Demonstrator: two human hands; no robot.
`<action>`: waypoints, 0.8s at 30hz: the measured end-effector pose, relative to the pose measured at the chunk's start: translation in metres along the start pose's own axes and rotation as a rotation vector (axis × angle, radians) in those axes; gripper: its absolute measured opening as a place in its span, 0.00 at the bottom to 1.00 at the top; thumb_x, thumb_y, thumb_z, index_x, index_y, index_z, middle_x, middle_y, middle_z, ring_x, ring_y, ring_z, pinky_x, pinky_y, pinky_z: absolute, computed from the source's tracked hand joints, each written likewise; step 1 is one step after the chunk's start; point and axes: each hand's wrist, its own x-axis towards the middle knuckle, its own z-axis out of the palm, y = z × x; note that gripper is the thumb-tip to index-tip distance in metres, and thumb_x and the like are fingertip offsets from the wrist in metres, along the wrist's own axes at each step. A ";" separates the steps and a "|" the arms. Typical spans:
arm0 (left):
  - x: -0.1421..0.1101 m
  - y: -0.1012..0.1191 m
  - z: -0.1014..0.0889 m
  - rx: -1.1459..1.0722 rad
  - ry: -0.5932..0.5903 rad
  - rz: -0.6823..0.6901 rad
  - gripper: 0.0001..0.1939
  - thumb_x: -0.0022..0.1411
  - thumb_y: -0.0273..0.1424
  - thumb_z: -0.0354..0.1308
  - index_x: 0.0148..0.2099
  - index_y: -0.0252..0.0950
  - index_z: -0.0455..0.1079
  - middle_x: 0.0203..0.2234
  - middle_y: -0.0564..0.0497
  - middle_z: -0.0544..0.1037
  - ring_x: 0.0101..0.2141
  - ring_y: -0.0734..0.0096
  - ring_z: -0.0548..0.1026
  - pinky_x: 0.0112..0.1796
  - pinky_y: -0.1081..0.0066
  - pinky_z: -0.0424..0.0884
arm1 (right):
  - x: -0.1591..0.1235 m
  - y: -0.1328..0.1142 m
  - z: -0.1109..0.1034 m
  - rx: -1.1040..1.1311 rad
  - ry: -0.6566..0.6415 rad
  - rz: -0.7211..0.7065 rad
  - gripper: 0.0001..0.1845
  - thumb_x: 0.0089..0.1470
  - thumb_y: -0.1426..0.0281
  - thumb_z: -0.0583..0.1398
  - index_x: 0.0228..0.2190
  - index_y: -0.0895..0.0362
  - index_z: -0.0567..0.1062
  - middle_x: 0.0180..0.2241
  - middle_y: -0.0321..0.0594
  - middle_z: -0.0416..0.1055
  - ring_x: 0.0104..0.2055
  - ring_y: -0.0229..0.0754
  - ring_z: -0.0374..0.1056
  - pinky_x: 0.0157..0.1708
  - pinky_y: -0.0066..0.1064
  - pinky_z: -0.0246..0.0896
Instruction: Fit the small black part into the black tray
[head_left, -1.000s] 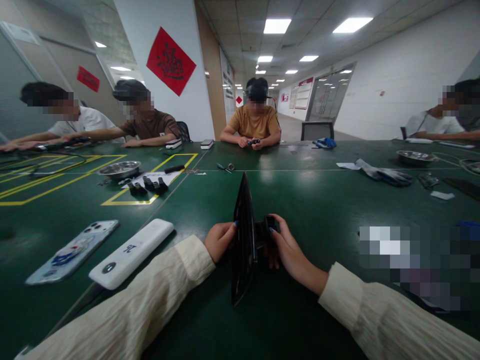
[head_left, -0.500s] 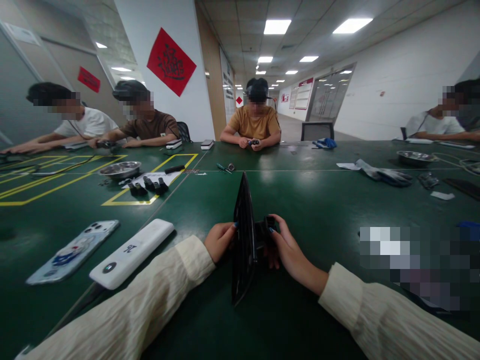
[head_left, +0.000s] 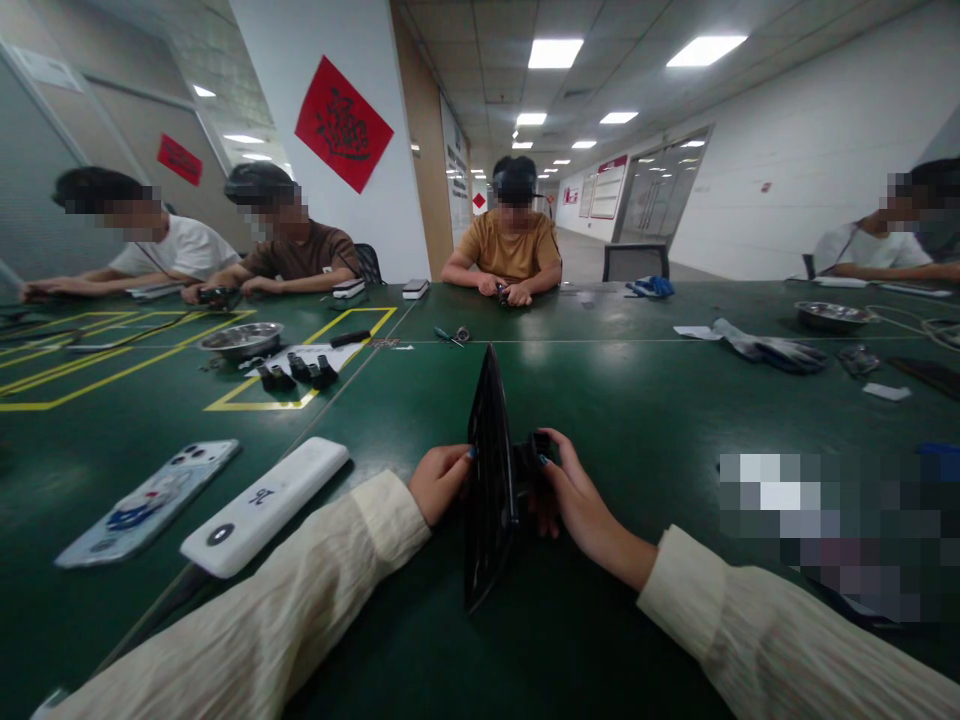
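Left hand (head_left: 441, 482) nearly closed at the panel (head_left: 489, 490), thumb on its left face; other fingers mostly hidden, so can't tell their exact grip. Right hand (head_left: 574, 490) part-curled round the black mount (head_left: 529, 460) on the panel's other side, thumb on it, fingertips showing below. Panel's on edge, nearly upright, dead centre between the hands. Can't tell if its bottom edge touches the table (head_left: 637, 390).

Step, my read: holding panel steady while the right hand works the mount. Next move likely calls for left staying firm and right pressing or turning without tipping the panel. Can't see how the mount is fixed.

Table's dark green. On the left, a phone (head_left: 146, 505) camera side up, with a white power bank (head_left: 266, 510) just beside it. Beyond: yellow tape (head_left: 259, 406), metal bowl (head_left: 241, 340), black parts (head_left: 296, 372) by a paper sheet. Gloves (head_left: 772, 348) right of centre, second bowl (head_left: 832, 316) further right. One patch at near right is pixelated, no read.

Room: co-worker (head_left: 512, 250) opposite, small item in hand; others seated both sides. Red poster (head_left: 344, 124) on the pillar, ceiling lights (head_left: 555, 53) on, glass doors (head_left: 660, 190) back right.
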 end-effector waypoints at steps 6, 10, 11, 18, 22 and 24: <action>0.000 -0.003 -0.001 0.049 0.001 0.028 0.19 0.57 0.41 0.39 0.22 0.35 0.58 0.15 0.54 0.62 0.20 0.72 0.63 0.24 0.73 0.57 | 0.001 0.001 0.000 0.018 0.007 -0.005 0.32 0.54 0.51 0.48 0.54 0.52 0.46 0.18 0.28 0.65 0.13 0.34 0.62 0.09 0.20 0.52; 0.001 -0.007 0.000 0.032 0.004 0.037 0.19 0.57 0.41 0.39 0.22 0.35 0.59 0.14 0.53 0.63 0.20 0.72 0.63 0.23 0.73 0.58 | 0.000 0.001 0.000 0.007 0.010 -0.001 0.32 0.54 0.52 0.48 0.55 0.52 0.45 0.18 0.28 0.65 0.13 0.35 0.62 0.09 0.21 0.52; 0.001 -0.008 0.001 0.026 0.006 0.040 0.19 0.58 0.41 0.39 0.22 0.35 0.59 0.15 0.53 0.63 0.20 0.72 0.63 0.23 0.73 0.58 | 0.000 0.001 0.000 0.009 0.009 0.000 0.32 0.54 0.52 0.48 0.55 0.51 0.45 0.18 0.28 0.65 0.13 0.35 0.62 0.09 0.21 0.52; -0.001 0.001 0.002 -0.024 0.040 -0.021 0.24 0.59 0.46 0.38 0.20 0.35 0.55 0.13 0.55 0.59 0.18 0.75 0.59 0.21 0.74 0.56 | 0.000 0.001 0.000 0.024 0.002 -0.004 0.32 0.54 0.52 0.48 0.55 0.52 0.45 0.18 0.28 0.65 0.13 0.34 0.62 0.09 0.20 0.52; -0.002 0.004 0.003 -0.041 0.050 -0.056 0.26 0.60 0.48 0.37 0.20 0.35 0.55 0.14 0.55 0.59 0.18 0.75 0.59 0.21 0.74 0.56 | 0.000 -0.001 0.001 0.009 0.011 -0.004 0.32 0.54 0.52 0.48 0.55 0.53 0.45 0.18 0.28 0.65 0.13 0.34 0.62 0.09 0.21 0.51; -0.002 0.004 0.002 -0.027 0.047 -0.047 0.26 0.60 0.48 0.37 0.20 0.35 0.56 0.14 0.55 0.59 0.19 0.74 0.59 0.22 0.73 0.57 | -0.001 -0.002 0.001 0.007 0.012 -0.008 0.32 0.54 0.52 0.47 0.55 0.53 0.45 0.18 0.28 0.65 0.13 0.34 0.62 0.09 0.21 0.51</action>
